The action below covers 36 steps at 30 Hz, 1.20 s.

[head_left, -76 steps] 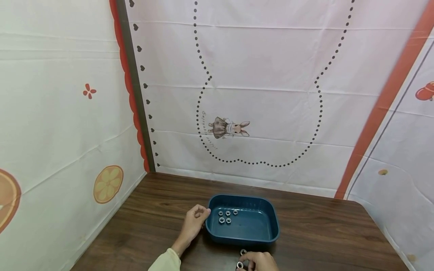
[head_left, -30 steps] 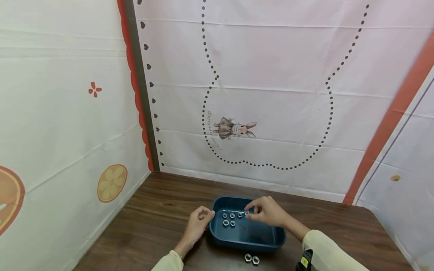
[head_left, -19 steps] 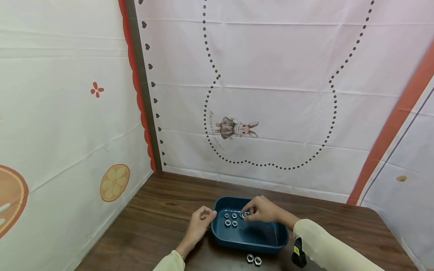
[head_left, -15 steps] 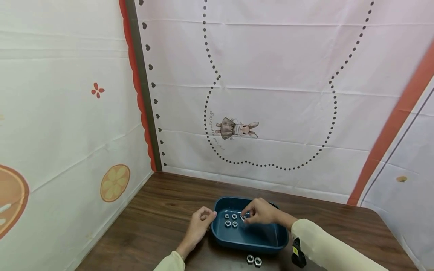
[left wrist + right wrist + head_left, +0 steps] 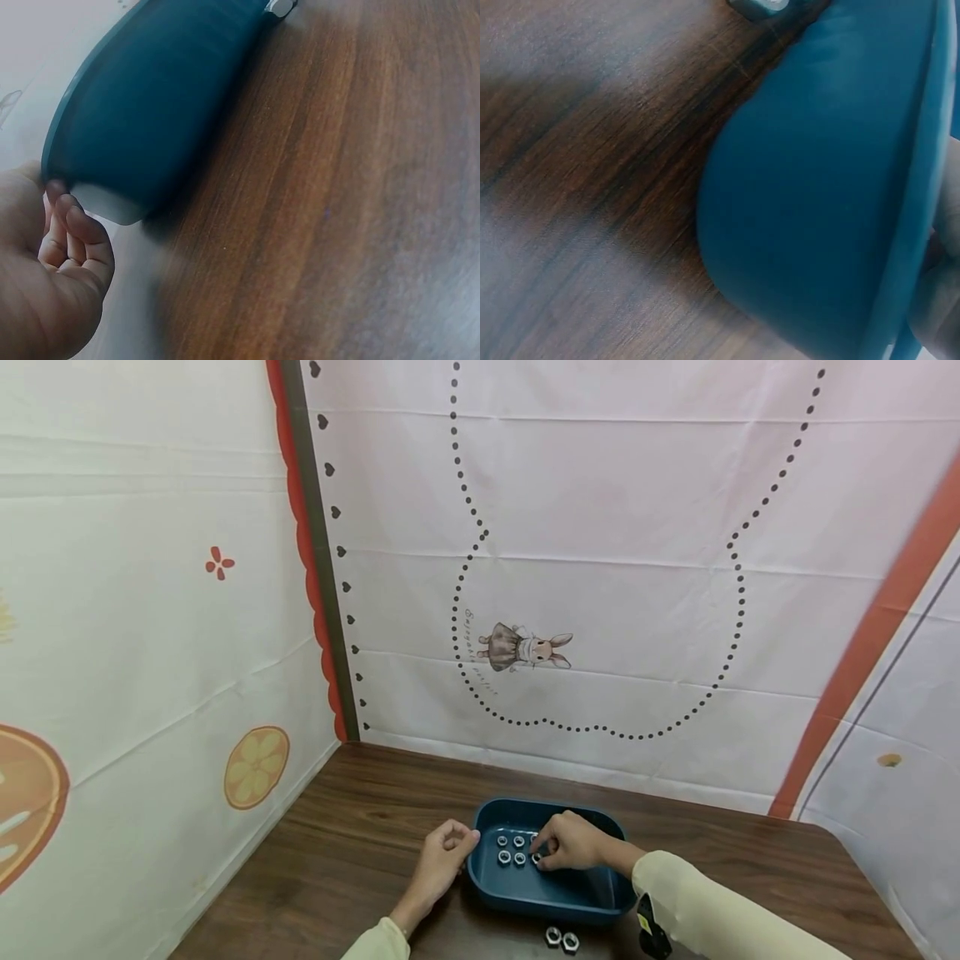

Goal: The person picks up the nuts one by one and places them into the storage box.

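Note:
A dark blue rectangular tray stands on the table with several metal hex nuts in two short rows at its left end. My left hand pinches the tray's left rim; the left wrist view shows those fingers curled at the tray's end. Inside the tray, my right hand pinches a hex nut between thumb and forefinger, low at the right end of the front row. Its fingers partly cover another nut at the back row's end. In the right wrist view, the tray wall hides most of that hand.
Two more hex nuts lie side by side on the wooden table, just in front of the tray. A printed cloth hangs behind the table, with further cloth at both sides.
My right hand has gone from the nuts in front of the tray into it, carrying one nut, then lowered that nut leftward and toward me beside the front row. The left hand stays at the rim.

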Each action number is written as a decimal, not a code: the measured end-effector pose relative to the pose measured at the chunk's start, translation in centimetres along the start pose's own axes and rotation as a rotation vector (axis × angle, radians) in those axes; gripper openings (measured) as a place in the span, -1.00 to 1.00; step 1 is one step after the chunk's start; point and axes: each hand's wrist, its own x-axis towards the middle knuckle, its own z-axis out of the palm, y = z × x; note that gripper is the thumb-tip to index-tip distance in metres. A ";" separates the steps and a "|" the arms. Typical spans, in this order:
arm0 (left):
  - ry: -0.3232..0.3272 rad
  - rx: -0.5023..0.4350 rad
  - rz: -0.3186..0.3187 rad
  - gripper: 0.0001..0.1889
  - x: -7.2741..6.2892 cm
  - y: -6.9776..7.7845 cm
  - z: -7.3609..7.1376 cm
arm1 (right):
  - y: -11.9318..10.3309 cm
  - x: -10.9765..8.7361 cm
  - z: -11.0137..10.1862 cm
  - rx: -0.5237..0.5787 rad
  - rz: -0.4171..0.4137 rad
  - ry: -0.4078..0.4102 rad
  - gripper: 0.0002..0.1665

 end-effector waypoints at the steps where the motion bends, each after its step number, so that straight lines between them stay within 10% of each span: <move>1: -0.002 0.002 0.003 -0.73 0.0 0.1 0.0 | 0.0 0.0 0.0 -0.005 0.007 0.000 -0.77; 7: -0.016 -0.010 0.038 -0.73 0.0 0.3 0.1 | -0.7 -0.5 -1.0 -0.002 0.025 0.037 -0.68; 21: -0.006 -0.005 0.029 -0.72 0.1 0.1 0.0 | -8.8 -6.9 -0.7 0.157 0.084 0.503 -0.92; 36: 0.018 -0.017 0.024 -0.73 0.1 -0.4 0.2 | -8.0 -12.6 7.5 0.200 0.470 0.326 -0.71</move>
